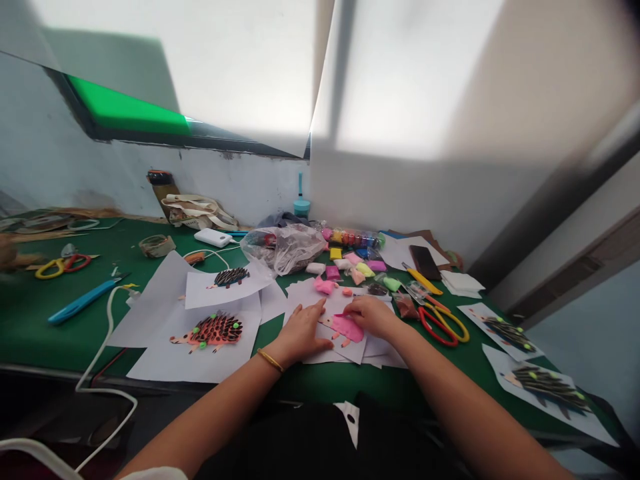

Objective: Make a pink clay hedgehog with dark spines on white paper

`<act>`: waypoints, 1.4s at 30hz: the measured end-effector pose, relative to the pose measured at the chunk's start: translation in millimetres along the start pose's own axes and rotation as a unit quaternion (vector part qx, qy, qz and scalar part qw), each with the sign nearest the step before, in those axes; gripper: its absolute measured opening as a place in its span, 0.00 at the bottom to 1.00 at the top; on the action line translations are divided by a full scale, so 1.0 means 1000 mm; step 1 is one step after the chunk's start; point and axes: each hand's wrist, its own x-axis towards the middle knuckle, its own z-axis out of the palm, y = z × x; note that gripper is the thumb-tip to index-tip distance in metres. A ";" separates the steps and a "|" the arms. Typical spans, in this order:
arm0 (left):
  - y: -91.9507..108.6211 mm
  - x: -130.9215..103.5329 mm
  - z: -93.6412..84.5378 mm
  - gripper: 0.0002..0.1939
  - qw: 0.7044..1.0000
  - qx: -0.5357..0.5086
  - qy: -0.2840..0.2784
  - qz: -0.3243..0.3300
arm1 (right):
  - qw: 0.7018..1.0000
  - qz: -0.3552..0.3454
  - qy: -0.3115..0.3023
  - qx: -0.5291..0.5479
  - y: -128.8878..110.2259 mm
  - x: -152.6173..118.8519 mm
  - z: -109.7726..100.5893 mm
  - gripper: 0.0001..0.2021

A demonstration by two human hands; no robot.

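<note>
A half-covered hedgehog picture (pixel 350 328) lies on white paper in front of me, its body spread with pink modelling clay. My left hand (pixel 306 328) rests on the paper at its left, fingers and thumb apart, by the animal's head. Over the upper right of the body, my right hand (pixel 373 316) has its fingers pinched together on a small, darker pink bit of clay (pixel 340 315). A lump of pink clay (pixel 325 285) sits on the paper just above. Small wrapped clay packets (pixel 333 272) lie behind it.
Finished hedgehog pictures lie at left (pixel 220 332) and right (pixel 545 383). Red-and-yellow scissors (pixel 443 323), a yellow cutter (pixel 423 281) and a phone (pixel 425 262) are on the right. A plastic bag (pixel 285 248) stands behind; a blue cutter (pixel 83 301) and white cable (pixel 107 327) lie left.
</note>
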 end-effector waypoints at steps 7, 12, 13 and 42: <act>0.002 0.000 -0.002 0.51 1.000 -0.010 -0.011 -0.012 | 1.000 -0.005 -0.003 -0.020 -0.001 0.006 0.004 0.13; 0.001 0.001 -0.001 0.51 1.000 -0.022 -0.006 -0.014 | 1.000 0.001 0.009 -0.017 0.000 0.009 0.006 0.14; 0.001 0.001 -0.001 0.51 1.000 -0.021 -0.005 -0.012 | 1.000 -0.003 0.007 -0.012 0.000 0.009 0.006 0.14; -0.002 0.000 0.003 0.53 1.000 0.000 0.006 -0.001 | 1.000 0.027 -0.003 0.012 0.000 -0.001 0.008 0.13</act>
